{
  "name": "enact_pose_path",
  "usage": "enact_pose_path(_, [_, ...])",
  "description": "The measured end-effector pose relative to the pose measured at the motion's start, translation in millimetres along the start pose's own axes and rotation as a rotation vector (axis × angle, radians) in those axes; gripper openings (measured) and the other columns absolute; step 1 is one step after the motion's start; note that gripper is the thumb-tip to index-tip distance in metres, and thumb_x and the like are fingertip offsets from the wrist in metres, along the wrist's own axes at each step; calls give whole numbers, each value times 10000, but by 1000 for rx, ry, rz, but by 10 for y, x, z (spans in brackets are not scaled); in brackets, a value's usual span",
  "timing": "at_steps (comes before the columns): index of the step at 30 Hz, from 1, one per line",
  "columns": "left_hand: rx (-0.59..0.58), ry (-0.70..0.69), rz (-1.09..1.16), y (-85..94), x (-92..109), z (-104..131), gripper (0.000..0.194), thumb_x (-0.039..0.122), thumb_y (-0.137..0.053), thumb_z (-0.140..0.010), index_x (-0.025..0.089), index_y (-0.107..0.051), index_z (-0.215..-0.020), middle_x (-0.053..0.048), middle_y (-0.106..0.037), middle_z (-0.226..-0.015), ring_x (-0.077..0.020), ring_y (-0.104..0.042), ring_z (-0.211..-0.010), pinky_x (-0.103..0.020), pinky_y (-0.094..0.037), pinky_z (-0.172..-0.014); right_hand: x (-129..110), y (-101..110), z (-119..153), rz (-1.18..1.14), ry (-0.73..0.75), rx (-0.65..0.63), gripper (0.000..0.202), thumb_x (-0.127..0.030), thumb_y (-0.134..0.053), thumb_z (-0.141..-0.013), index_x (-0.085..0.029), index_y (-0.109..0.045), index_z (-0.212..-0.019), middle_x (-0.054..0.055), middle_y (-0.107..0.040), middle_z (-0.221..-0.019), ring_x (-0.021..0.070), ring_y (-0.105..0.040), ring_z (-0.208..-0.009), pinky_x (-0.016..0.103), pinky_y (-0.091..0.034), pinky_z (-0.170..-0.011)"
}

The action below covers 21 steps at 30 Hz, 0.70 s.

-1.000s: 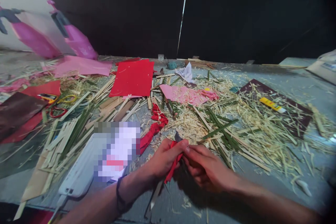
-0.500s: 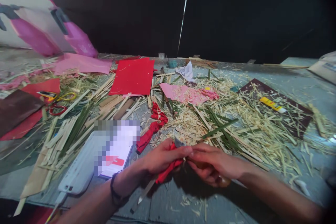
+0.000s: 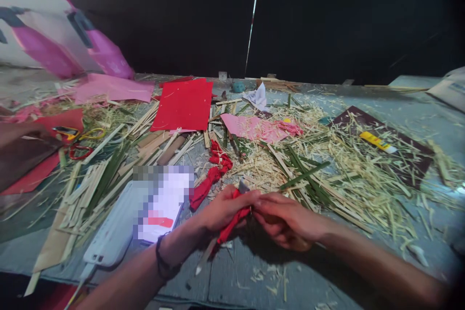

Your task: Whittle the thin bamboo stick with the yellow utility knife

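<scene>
My left hand (image 3: 227, 208) is closed around a red cloth-wrapped tool (image 3: 232, 225); a grey metal end shows above the fingers and a pointed end sticks out below. My right hand (image 3: 286, 218) meets it at the fingertips, its fingers curled; what they pinch is mostly hidden. Just behind my left hand lies a twisted red cloth (image 3: 205, 189). A phone (image 3: 165, 208) with a lit, blurred screen rests left of my left wrist, beside a white power bank (image 3: 114, 232) with a cable.
Pale shavings (image 3: 348, 174) and green strips (image 3: 305, 177) cover much of the surface. Red paper (image 3: 183, 106), pink paper (image 3: 250, 126), scissors (image 3: 80, 150), a yellow tube (image 3: 378, 141) on dark paper and pink spray bottles (image 3: 109, 53) lie or stand around.
Both hands have shifted slightly left and up, still together, with the red-wrapped tool. At the far left, a blurred brownish shape now shows over the dark sheet.
</scene>
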<state>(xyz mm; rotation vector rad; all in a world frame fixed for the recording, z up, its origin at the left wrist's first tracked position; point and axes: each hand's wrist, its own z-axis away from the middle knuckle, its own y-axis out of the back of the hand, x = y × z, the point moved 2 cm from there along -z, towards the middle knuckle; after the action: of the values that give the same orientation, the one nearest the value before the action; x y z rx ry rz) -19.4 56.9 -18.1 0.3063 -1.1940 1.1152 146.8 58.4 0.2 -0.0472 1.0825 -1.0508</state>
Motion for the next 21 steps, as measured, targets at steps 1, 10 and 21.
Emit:
enact_pose_path(1, [-35,15,-17,8,20,25,623,685,-607,-861,189,-484,-505,51,-424,-401,-61,-348,-330,-221,-231,-344,-26,21,43,35,-32,-44,488,-635,-669,-859,-207,-459,-757,-117,-298,-475,41,-192,-365,151,-197,-330])
enact_pose_path(10, [222,-54,39,-83,-117,-99,675,787,-559,-814,172,-550,-536,49,-426,-385,-59,-346,-323,-220,-233,-346,176,-163,-72,-135,47,233,485,-655,-631,-876,-225,-422,-796,-116,-311,-501,41,-177,-387,140,-181,-353])
enact_pose_path(21, [-60,35,-75,11,29,57,583,687,-622,-851,199,-486,-562,53,-443,-451,-68,-374,-362,-226,-261,-359,-29,67,125,35,-59,-105,453,-586,-654,-894,-209,-455,-742,-111,-290,-478,44,-192,-363,147,-209,-323])
